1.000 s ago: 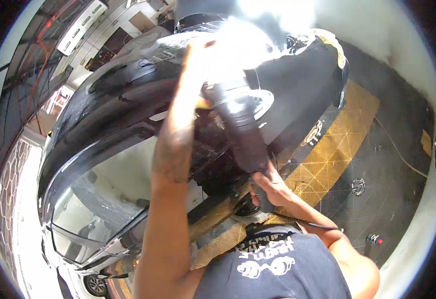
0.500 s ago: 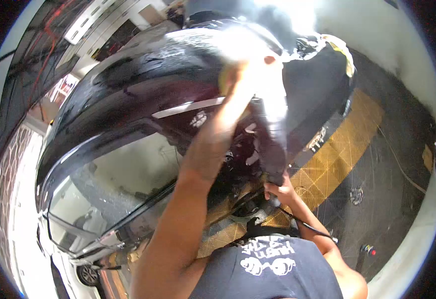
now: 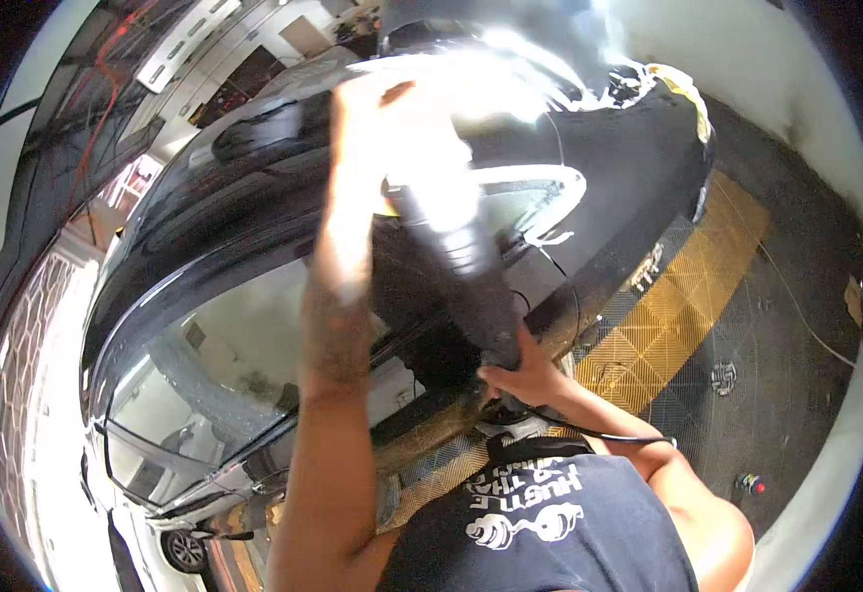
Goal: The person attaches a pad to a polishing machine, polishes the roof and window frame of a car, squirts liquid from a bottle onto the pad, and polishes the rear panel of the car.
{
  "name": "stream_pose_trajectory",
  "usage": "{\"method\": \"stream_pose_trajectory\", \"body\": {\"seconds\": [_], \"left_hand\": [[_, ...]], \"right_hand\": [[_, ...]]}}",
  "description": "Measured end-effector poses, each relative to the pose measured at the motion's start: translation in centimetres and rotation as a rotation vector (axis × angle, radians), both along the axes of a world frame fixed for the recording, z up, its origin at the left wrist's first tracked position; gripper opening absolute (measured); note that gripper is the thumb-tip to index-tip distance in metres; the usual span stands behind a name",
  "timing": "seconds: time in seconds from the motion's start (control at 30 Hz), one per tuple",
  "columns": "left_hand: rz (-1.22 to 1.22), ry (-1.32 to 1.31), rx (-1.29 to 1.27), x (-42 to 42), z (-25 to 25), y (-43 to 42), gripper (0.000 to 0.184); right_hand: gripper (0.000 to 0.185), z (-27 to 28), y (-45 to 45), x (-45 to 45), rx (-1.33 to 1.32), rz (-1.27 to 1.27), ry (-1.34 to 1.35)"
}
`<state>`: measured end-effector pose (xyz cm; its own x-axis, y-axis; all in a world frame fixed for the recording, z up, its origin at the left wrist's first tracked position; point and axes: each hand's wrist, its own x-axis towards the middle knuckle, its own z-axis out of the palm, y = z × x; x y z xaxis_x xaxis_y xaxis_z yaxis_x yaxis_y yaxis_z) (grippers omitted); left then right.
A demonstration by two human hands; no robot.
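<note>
A long black power polisher [image 3: 463,261] lies across the dark, glossy panel of a black car [image 3: 254,212], its head washed out by strong glare. My left hand [image 3: 367,113] is closed over the head end; its fingers are partly lost in the brightness. A sliver of yellow pad [image 3: 388,205] shows under the head, beside my left wrist. Around the rear end of the polisher, nearer my body, my right hand [image 3: 518,373] is wrapped. A black power cord [image 3: 589,434] trails from that end past my right forearm.
A car window [image 3: 254,345] lies left of my left arm. Yellowish masking [image 3: 688,94] hangs at the car's far right edge. Yellow and black grid tiles [image 3: 668,316] cover the floor at right, beside a pale wall [image 3: 796,109]. A white car's wheel [image 3: 185,551] shows at lower left.
Both hands and the polisher have moved left over the car's surface, and the tool now slants more. A pale-rimmed, pointed shape on the car has come into view to its right.
</note>
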<state>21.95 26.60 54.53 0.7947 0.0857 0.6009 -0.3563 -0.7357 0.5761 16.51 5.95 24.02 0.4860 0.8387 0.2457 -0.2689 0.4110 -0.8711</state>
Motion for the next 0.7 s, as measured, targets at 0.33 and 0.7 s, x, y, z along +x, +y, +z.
{"method": "stream_pose_trajectory", "body": {"seconds": [0.33, 0.7], "left_hand": [[0.066, 0.002, -0.012, 3.3, -4.1, -3.1, 0.019], [0.237, 0.162, 0.350, 10.9, -10.3, -8.8, 0.027]], "right_hand": [[0.106, -3.4, -0.9, 0.9, -0.009, 0.029, -0.026], [0.104, -11.6, -2.3, 2.3, -0.066, -0.092, 0.302]]}}
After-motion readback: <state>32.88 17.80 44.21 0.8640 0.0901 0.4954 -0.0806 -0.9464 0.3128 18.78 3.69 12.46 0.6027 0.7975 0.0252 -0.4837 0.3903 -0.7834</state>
